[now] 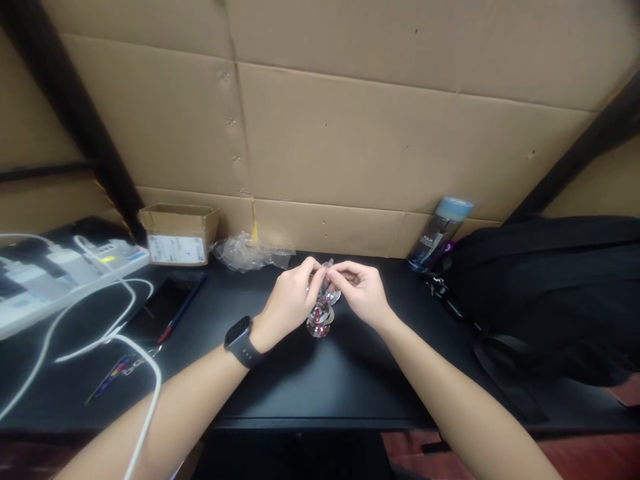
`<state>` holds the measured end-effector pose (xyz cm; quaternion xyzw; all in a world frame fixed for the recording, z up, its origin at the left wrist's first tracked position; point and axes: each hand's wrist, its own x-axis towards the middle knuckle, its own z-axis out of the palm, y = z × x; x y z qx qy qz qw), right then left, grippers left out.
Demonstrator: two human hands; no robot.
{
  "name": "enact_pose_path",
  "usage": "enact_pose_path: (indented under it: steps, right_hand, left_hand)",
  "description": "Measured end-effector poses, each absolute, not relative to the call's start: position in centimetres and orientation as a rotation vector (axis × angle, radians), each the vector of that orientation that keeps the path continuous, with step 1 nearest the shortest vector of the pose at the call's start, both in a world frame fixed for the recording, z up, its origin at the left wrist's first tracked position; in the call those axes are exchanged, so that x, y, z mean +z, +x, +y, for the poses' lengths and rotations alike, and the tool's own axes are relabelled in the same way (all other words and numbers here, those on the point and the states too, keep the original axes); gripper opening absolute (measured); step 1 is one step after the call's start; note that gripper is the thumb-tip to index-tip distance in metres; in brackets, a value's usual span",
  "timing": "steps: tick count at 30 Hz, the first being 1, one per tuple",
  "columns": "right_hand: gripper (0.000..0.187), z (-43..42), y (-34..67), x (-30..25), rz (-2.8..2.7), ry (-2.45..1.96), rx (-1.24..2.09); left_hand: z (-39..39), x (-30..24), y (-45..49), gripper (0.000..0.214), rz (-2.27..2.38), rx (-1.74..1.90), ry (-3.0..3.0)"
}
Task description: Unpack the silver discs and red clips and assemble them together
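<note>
Over the middle of the black desk, a bunch of shiny silvery discs with red marks point(320, 319) hangs below my fingers. What kind of item they are, I cannot tell. My left hand point(295, 293), with a dark watch point(243, 341) on its wrist, pinches the top of the bunch, where something greyish and crinkled shows. Close against it, my right hand point(361, 293) is closed too, thumb and forefinger pinched at the same top end. The fingers hide most of what lies between the two hands.
At left are a white power strip point(30, 310) with cables, a phone point(167, 303) and a keychain point(113, 379). A cardboard box point(179, 233) and crumpled clear plastic point(253, 255) lie at the back. On the right stand a bottle point(440, 233) and a black backpack point(550, 293).
</note>
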<state>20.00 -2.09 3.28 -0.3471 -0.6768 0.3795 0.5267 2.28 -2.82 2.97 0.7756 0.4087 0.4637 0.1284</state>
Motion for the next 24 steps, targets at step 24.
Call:
enact_pose_path:
  steps: [24]
  right_hand:
    - [0.024,0.5,21.8,3.6,-1.228,-0.899,1.073]
  left_hand:
    - [0.7,2.5,0.7,0.021,0.84,1.208,0.88]
